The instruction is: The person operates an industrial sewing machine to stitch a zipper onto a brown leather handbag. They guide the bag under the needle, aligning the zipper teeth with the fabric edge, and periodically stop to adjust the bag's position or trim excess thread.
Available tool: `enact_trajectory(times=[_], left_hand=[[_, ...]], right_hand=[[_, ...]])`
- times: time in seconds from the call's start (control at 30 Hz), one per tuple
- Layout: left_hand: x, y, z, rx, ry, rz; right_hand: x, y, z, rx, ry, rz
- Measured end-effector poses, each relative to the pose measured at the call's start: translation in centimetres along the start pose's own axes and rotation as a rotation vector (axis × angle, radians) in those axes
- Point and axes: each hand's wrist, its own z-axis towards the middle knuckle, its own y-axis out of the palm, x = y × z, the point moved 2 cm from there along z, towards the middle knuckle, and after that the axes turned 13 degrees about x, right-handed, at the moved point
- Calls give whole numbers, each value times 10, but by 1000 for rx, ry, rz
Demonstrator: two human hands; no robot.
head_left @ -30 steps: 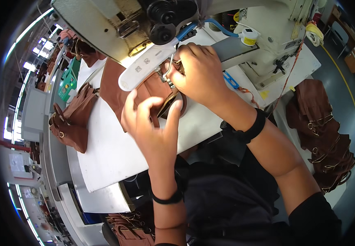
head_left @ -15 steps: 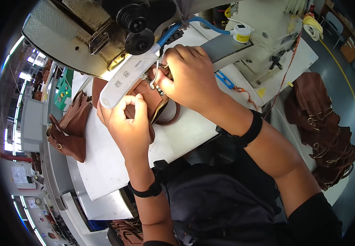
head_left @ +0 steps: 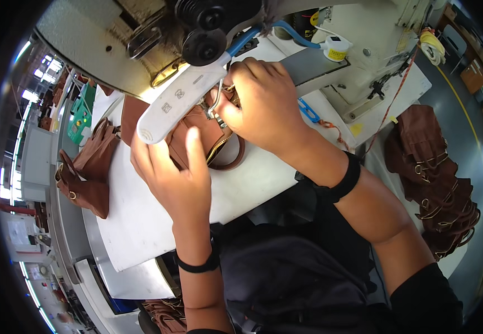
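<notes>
Under the sewing machine head (head_left: pixel 85 42) lies a brown leather bag (head_left: pixel 199 133) with a gold-toothed zipper (head_left: pixel 217 148) along its edge. My right hand (head_left: pixel 261 106) grips the bag's far right part beside the needle area, thumb and forefinger closed. Its fingertips and the exact spot are partly hidden. My left hand (head_left: pixel 177 175) rests on the bag's near left side, fingers stretched and thumb spread apart. A white lamp (head_left: pixel 180 103) on a blue neck hangs over the bag and hides part of it. A looped brown strap (head_left: pixel 235 161) lies below the zipper.
More brown bags (head_left: pixel 88 178) stand at the left of the white table (head_left: pixel 141 234). A pile of brown leather pieces with gold rings (head_left: pixel 431 178) lies at the right. A blue thread snipper (head_left: pixel 308 110) and a small white bottle (head_left: pixel 336 48) are near the machine's column.
My left thumb and forefinger, earlier curled close together, have spread apart on the leather. My right hand keeps its grip. The whole view has shifted slightly.
</notes>
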Motion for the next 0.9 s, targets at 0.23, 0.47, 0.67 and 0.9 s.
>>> enact_trajectory(times=[0.23, 0.47, 0.67, 0.9], left_hand=[[-9, 8, -34, -209, 146, -179], [-8, 2, -20, -198, 282, -70], [-9, -6, -11, -232, 338, -86], [-6, -9, -7, -264, 368, -113]], right_hand=[[-3, 4, -1, 51, -43, 41], [-2, 1, 1, -15, -13, 13], [4, -7, 3, -165, -8, 82], [-9, -95, 44, -411, 46, 228]])
